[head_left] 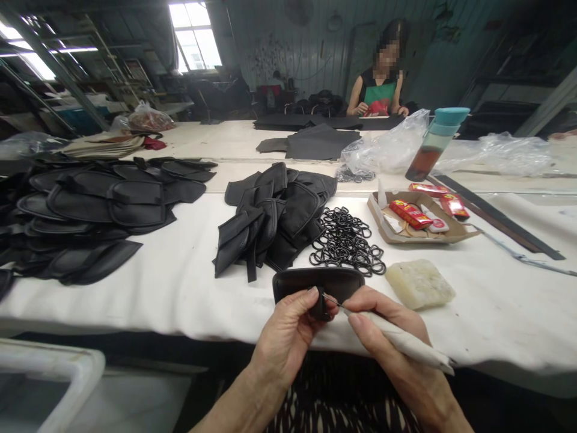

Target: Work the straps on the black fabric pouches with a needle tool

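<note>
My left hand (291, 328) pinches a black leather piece (288, 282) at a small folded strap on its face, over the table's front edge. In my right hand (392, 331) is an awl-like tool (406, 340) with a thick handle wrapped in white. Its thin metal tip touches or nearly touches the folded strap beside my left thumb; the exact contact is too small to make out. Just beyond the hands lies a heap of black D-shaped rings (345, 240). Left of the rings is a pile of similar black leather pieces (274, 216).
A yellowish block (420, 284) lies right of the rings. Behind it stands a cardboard tray (419, 237) with red packets and a small white bottle. Farther back are a tumbler (435, 144) and plastic bags. More black pieces (99, 204) fill the left. A person (381, 90) sits across.
</note>
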Tool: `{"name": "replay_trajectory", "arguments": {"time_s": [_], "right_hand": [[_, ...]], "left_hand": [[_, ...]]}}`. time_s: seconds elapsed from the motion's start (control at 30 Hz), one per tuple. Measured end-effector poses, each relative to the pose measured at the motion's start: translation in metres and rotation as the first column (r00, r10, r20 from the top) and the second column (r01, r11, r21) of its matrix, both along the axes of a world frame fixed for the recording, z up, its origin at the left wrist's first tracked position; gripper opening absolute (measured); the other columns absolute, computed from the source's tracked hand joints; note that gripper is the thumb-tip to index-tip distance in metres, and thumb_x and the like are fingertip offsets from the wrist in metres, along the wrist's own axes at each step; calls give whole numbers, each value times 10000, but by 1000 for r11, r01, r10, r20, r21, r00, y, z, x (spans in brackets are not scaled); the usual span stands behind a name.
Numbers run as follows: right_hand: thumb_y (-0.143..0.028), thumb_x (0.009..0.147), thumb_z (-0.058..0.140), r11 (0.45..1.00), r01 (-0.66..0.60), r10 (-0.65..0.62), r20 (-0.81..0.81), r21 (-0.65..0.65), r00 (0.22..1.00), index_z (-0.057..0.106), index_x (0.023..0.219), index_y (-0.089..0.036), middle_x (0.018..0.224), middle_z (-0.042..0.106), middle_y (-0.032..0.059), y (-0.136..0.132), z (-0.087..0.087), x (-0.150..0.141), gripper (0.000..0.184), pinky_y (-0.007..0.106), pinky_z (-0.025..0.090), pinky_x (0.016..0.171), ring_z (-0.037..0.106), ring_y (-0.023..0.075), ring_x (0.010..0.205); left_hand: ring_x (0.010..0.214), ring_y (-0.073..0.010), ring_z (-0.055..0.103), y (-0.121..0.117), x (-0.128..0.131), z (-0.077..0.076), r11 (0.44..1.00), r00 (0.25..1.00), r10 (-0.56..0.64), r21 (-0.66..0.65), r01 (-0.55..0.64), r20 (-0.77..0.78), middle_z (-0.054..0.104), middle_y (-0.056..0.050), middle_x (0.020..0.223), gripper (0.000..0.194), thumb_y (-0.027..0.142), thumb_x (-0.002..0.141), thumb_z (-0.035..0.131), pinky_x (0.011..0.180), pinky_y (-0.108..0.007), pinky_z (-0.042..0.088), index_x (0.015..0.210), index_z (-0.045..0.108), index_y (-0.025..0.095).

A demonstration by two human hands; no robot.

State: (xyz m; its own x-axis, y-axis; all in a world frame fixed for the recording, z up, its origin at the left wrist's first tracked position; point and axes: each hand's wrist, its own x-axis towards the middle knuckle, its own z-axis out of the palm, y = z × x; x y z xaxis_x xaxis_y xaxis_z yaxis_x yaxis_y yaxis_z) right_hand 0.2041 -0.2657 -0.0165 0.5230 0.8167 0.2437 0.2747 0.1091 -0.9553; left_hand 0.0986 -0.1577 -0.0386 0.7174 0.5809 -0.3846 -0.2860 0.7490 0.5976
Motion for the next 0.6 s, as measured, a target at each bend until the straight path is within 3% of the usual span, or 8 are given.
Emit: {"name": "replay_trajectory", "arguments": {"time_s": [0.17,0.5,0.6], "right_hand": [[-231,799,590,994,82,-88,83,78,993,624,758,-249,712,585,-27,-13,9,5,56,205,427,542,534,137,624],[-296,766,614,953,300,-298,-33,49,954,668,795,-243,765,628,34,-32,13,-4,81,287,393,464,535,189,579],[-307,772,611,951,309,-307,-41,33,951,670,828,-249,753,632,32,-34,15,-8,100,296,375,449,506,179,523]], "left_hand": [[627,-144,647,-1,1,4,996,997,58,-61,-62,-55,706,-74,645,98,147,728,679,691,-261,525,659,704,83],[603,-138,642,-4,3,7,993,989,103,-47,-109,-110,688,-79,625,187,105,800,588,668,-264,533,639,677,74],[589,-133,629,-5,4,8,989,983,133,-49,-140,-123,671,-67,607,194,93,805,578,654,-270,535,631,663,78]]}}
